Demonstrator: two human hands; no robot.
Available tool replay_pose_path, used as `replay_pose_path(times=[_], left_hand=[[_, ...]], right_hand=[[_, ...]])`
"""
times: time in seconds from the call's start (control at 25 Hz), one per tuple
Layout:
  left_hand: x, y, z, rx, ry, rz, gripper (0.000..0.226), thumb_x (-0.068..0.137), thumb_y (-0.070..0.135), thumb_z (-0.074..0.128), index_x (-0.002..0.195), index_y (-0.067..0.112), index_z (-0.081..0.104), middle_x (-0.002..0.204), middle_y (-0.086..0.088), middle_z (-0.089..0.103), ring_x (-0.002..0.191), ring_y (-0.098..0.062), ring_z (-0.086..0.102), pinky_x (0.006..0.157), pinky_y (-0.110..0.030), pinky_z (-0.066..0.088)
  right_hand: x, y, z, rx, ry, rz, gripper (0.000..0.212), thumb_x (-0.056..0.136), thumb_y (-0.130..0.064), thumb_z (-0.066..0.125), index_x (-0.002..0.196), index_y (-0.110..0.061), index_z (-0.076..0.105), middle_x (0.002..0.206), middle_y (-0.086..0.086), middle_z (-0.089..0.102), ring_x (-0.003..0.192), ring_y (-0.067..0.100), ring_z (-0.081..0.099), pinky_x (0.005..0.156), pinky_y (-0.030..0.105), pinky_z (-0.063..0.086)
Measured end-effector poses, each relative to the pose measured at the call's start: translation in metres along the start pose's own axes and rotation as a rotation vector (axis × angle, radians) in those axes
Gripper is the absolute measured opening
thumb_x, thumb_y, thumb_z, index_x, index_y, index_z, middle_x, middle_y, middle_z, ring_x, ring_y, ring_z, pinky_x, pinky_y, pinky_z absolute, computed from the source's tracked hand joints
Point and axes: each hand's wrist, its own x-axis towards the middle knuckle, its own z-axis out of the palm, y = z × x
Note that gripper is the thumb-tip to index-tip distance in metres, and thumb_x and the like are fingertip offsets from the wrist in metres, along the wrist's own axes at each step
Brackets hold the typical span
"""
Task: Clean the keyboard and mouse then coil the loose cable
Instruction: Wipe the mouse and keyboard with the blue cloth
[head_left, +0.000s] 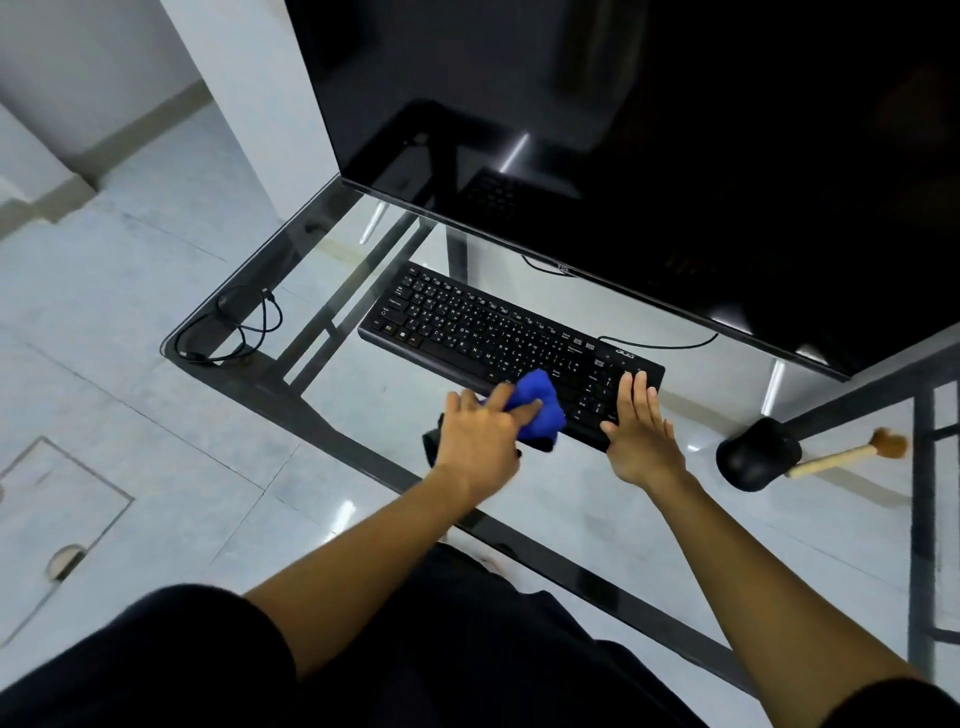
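Here's the keyboard (498, 332): black, full-size with pale legends on the keys, lying on the glass desk (384, 400) just in front of the dark monitor (623, 130). Its long axis runs on a diagonal, far-left end up by the monitor's corner, near-right end down toward the person. A thin black lead comes off its far right corner.

Left hand (483, 431) is on a bunched blue cloth (543, 408), fingers stretched fairly straight over the top and pressing it onto the near edge of the keyboard, right of the middle. Something dark shows under the heel of that hand; can't tell what it is.

Right hand (641, 421) lies flat and open, fingers together, on the number-pad end.

Off to the right sits the black mouse (758, 452), with a wooden-handled brush (841, 457) just beside it. Over at the desk's far-left corner, the loose cable (234, 332) lies in slack, untidy loops.
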Motion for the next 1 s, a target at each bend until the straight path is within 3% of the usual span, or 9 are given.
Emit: replay_pose_path(times=[0.12,0.32,0.44,0.52,0.68,0.76,0.88,1.0], left_hand=[[0.005,-0.024,0.000,-0.016,0.045,-0.006,0.061,0.084,0.026,0.052,0.139,0.046,0.033,0.143,0.006,0.037,0.107,-0.033,0.051,0.092,-0.038,0.033],[0.020,-0.139,-0.009,-0.057,0.083,-0.440,0.057,0.085,0.019,0.052,0.137,0.042,0.041,0.137,0.000,0.045,0.109,-0.038,0.053,0.099,-0.045,0.033],[0.023,-0.142,-0.013,-0.106,0.058,-0.572,0.058,0.084,0.017,0.054,0.137,0.038,0.042,0.138,-0.003,0.043,0.111,-0.041,0.051,0.102,-0.048,0.031],[0.018,-0.111,-0.010,-0.126,0.059,-0.533,0.059,0.084,0.018,0.053,0.137,0.039,0.040,0.137,-0.002,0.042,0.108,-0.038,0.052,0.098,-0.044,0.033],[-0.003,-0.036,0.001,-0.068,0.002,-0.121,0.058,0.088,0.031,0.054,0.140,0.045,0.032,0.142,0.004,0.037,0.108,-0.032,0.052,0.095,-0.040,0.035],[-0.001,-0.037,0.000,-0.084,0.001,-0.053,0.058,0.088,0.033,0.052,0.140,0.045,0.032,0.143,0.004,0.037,0.109,-0.031,0.052,0.096,-0.039,0.035],[0.006,-0.085,-0.002,-0.072,0.078,-0.172,0.055,0.088,0.027,0.050,0.138,0.047,0.035,0.143,0.004,0.040,0.109,-0.031,0.053,0.097,-0.039,0.037],[0.013,-0.146,-0.012,-0.132,0.100,-0.418,0.053,0.086,0.023,0.054,0.135,0.042,0.043,0.135,-0.002,0.047,0.107,-0.034,0.055,0.100,-0.045,0.035]], right_hand=[[0.002,0.001,-0.003,-0.015,-0.020,0.013,0.066,0.102,-0.025,0.030,0.148,-0.023,-0.018,0.155,-0.006,-0.026,0.146,0.016,-0.016,0.118,0.042,0.003],[0.002,-0.001,-0.003,-0.003,-0.034,0.024,0.067,0.102,-0.022,0.032,0.148,-0.022,-0.017,0.155,-0.005,-0.026,0.146,0.018,-0.016,0.118,0.042,0.003],[0.003,-0.002,-0.001,0.017,-0.019,0.014,0.069,0.101,-0.019,0.034,0.149,-0.020,-0.016,0.156,-0.002,-0.025,0.146,0.021,-0.017,0.118,0.042,0.004],[0.005,-0.003,0.001,0.044,0.000,0.006,0.071,0.100,-0.016,0.036,0.149,-0.017,-0.015,0.157,0.001,-0.023,0.146,0.024,-0.016,0.119,0.042,0.005],[0.008,-0.004,0.003,0.092,0.003,0.016,0.072,0.099,-0.013,0.038,0.149,-0.018,-0.015,0.157,0.000,-0.023,0.145,0.024,-0.018,0.120,0.041,0.006],[0.008,-0.003,0.001,0.092,0.012,0.019,0.073,0.099,-0.014,0.039,0.149,-0.019,-0.014,0.157,0.000,-0.023,0.146,0.025,-0.017,0.120,0.042,0.008],[0.008,0.000,-0.001,0.092,0.004,0.012,0.074,0.099,-0.014,0.041,0.150,-0.018,-0.012,0.157,0.001,-0.021,0.146,0.026,-0.014,0.119,0.043,0.012],[0.008,-0.002,-0.003,0.102,0.008,0.014,0.074,0.098,-0.012,0.043,0.150,-0.018,-0.010,0.158,0.002,-0.020,0.146,0.027,-0.013,0.119,0.045,0.013]])
